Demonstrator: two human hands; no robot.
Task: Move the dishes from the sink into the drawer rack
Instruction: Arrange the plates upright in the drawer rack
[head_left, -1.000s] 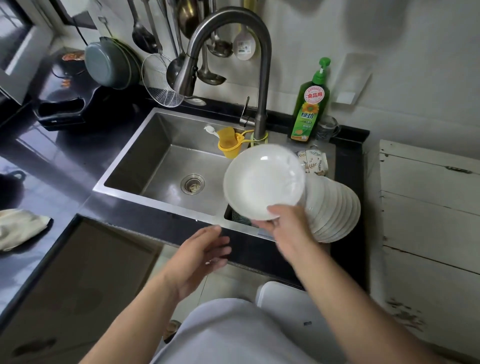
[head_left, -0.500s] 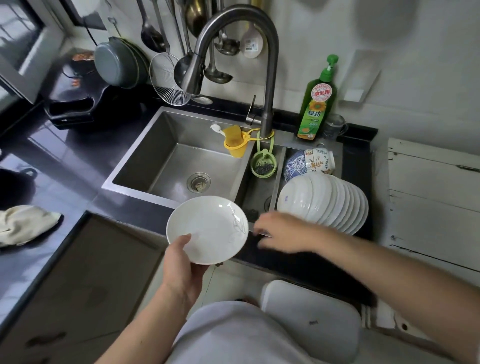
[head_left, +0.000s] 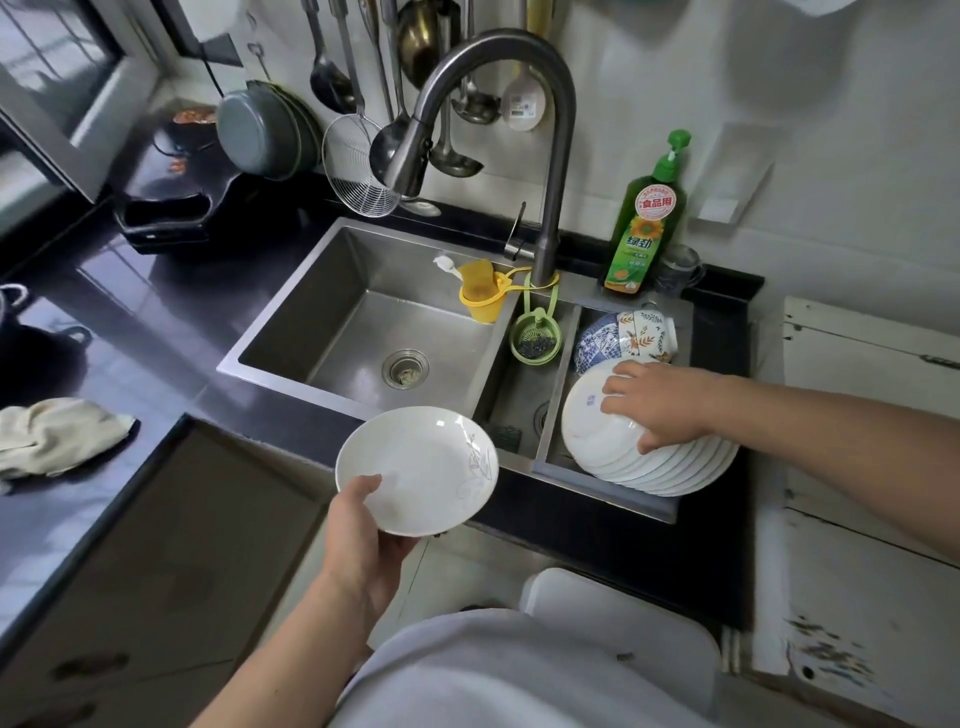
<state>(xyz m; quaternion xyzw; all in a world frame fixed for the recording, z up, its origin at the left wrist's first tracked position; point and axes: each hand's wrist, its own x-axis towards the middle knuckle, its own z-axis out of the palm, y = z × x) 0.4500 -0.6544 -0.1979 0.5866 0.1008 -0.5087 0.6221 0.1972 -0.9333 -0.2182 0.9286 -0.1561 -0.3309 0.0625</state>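
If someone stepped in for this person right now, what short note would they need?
Left hand: grips a white plate by its near rim, held in front of the sink, not yet racked.
Right hand: fingers curl over the front plate of the leaning white plate stack in the sink's right basin.
Behind the stack: patterned bowls.
Done: one plate lifted out.
Left: rack that plate, then the stack and bowls. The drawer rack is not in view.
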